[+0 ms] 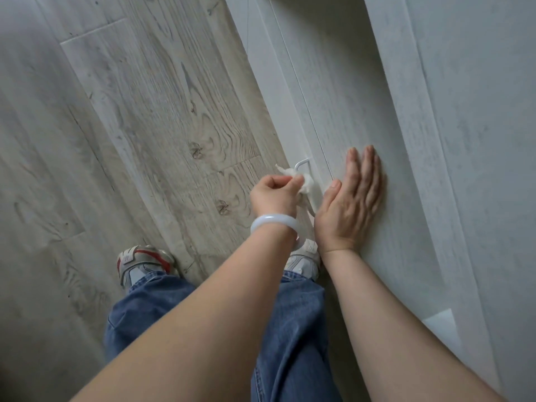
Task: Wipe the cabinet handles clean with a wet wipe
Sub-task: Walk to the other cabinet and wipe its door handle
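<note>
The wet wipe (304, 182) is soft, limp and light; hold it bunched in the fingertips. The left hand (274, 195) pinches it against the cabinet handle (301, 163), a thin rigid white bar. Just right of it, the right hand (352, 195) presses flat, fingers straight, on the cabinet door (362, 111).

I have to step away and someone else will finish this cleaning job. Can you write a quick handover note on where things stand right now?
Left hand: grips the bunched wet wipe against the white cabinet handle, partway along the bar.
Right hand: flat on the cabinet door, fingers straight, bracing it.
Done: wiping of this handle is under way; how much is clean cannot be told.
Left: finish this handle, including its top bend, then do any other handles, none of which are in view.
</note>
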